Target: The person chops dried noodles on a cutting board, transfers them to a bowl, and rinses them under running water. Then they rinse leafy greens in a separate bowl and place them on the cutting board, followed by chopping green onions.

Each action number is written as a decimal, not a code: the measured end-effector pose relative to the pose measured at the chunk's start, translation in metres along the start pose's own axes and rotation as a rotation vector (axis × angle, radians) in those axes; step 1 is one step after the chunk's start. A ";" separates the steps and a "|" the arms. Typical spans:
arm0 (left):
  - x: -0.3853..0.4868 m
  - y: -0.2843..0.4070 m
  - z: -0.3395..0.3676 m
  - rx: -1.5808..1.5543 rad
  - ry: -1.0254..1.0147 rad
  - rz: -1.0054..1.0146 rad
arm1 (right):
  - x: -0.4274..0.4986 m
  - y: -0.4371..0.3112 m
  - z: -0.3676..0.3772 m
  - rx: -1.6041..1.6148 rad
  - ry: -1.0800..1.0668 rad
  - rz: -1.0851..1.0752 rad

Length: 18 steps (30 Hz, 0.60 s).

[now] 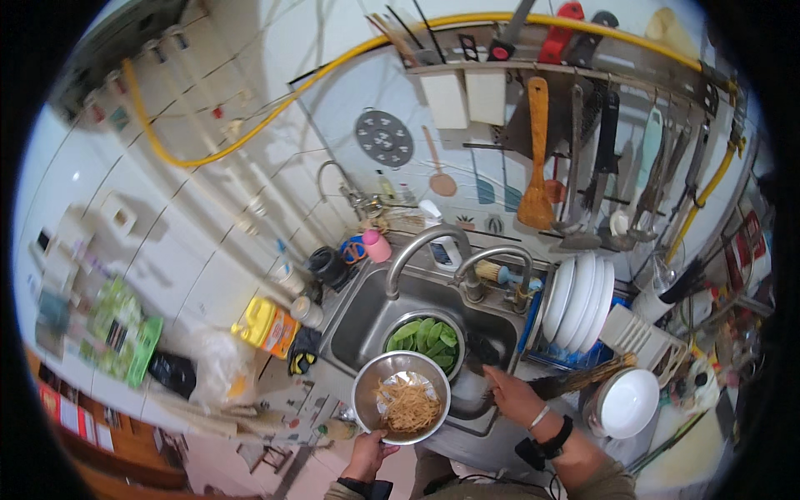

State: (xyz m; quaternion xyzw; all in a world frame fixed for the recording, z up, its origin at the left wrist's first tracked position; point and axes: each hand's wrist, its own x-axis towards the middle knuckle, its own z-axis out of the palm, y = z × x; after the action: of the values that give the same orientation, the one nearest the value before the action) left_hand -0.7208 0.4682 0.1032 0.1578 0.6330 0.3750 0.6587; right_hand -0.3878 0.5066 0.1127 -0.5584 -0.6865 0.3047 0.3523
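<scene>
My left hand [365,459] grips the near rim of a stainless steel bowl [360,381], which holds thin, pale brown shredded strips [409,406]. The bowl is held over the front edge of the double-basin sink [356,331]. Just behind it, a metal bowl of green leaves [427,340] sits in the sink, its near rim partly hidden. My right hand [512,395] is over the right basin, fingers pointing inward. Close to its fingertips is a dark, blurred thing [482,350]; whether the hand holds it cannot be made out.
Two curved faucets [425,231] rise behind the sink. White plates [578,306] stand in a rack at right, near a brush-like bundle [581,378] and a white bowl [628,403]. A yellow jug [259,325] and a plastic bag [222,369] sit left. Utensils, including a wooden spatula [536,169], hang above.
</scene>
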 end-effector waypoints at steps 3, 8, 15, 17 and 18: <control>0.045 0.040 0.008 0.093 -0.066 -0.005 | 0.041 0.002 0.013 -0.196 0.092 0.022; 0.106 0.104 0.007 0.289 -0.180 -0.092 | 0.148 0.039 0.061 -0.017 0.191 0.231; 0.165 0.150 -0.003 0.361 -0.293 -0.116 | 0.279 0.114 0.125 -0.345 0.289 0.467; 0.178 0.157 -0.002 0.363 -0.319 -0.195 | 0.302 0.122 0.132 -0.446 0.152 0.531; 0.181 0.160 -0.001 0.362 -0.330 -0.169 | 0.302 0.121 0.131 -0.275 0.242 0.521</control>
State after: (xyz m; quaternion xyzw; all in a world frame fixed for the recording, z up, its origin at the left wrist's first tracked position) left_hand -0.7840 0.7004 0.0823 0.2784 0.5847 0.1684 0.7431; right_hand -0.4674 0.8233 -0.0166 -0.7900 -0.5082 0.2202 0.2629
